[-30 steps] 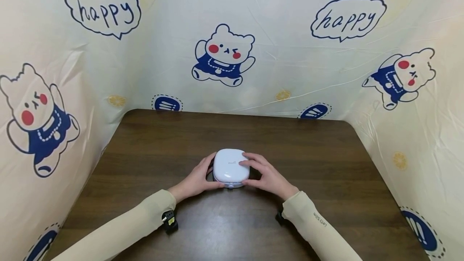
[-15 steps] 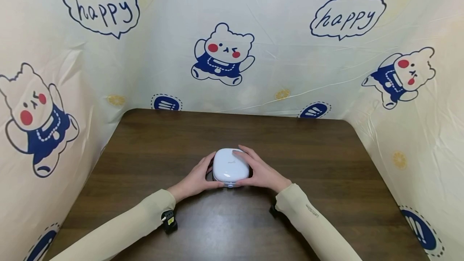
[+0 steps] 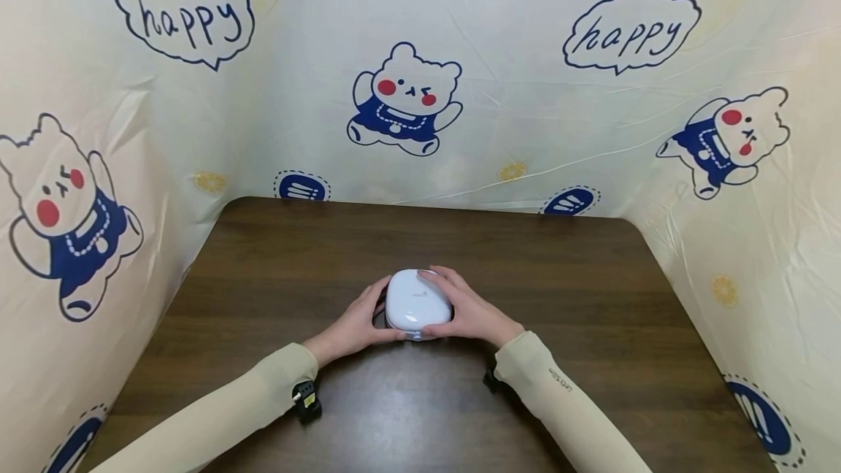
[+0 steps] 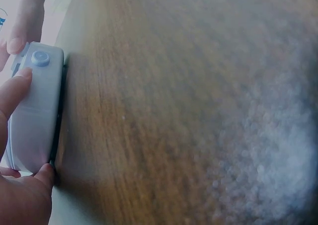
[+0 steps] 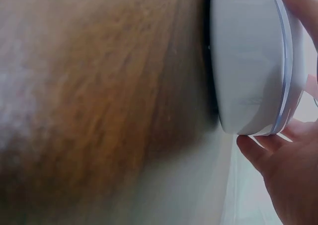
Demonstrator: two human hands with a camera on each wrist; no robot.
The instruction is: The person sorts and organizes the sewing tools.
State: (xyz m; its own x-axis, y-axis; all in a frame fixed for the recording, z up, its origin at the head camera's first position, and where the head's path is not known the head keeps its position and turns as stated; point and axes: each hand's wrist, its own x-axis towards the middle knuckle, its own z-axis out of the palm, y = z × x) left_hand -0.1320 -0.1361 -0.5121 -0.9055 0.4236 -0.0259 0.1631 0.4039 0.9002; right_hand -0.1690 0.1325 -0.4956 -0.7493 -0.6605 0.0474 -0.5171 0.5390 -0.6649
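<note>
A glossy white box (image 3: 414, 301) with rounded corners and small lettering on its lid sits at the middle of the table. Its side bears a round pale-blue button (image 4: 40, 58) facing me. My left hand (image 3: 355, 323) grips the box's left side, thumb at the near edge, other fingers round the side and partly hidden. From the right, my right hand (image 3: 474, 311) holds it with the thumb along the near lid edge, close to the button, and fingers over the far right corner. The lid seam (image 5: 286, 61) looks closed in the right wrist view.
The dark brown wooden table (image 3: 296, 254) has rounded far corners. Pale cloth (image 3: 512, 122) printed with bears and "happy" bubbles hangs behind it and on both sides. A black wrist device (image 3: 306, 401) is strapped at my left sleeve.
My right hand has shifted leftward: its fingers moved from the lid's right part to the far corner, its thumb slid along the near edge. Left hand and box stay put.
</note>
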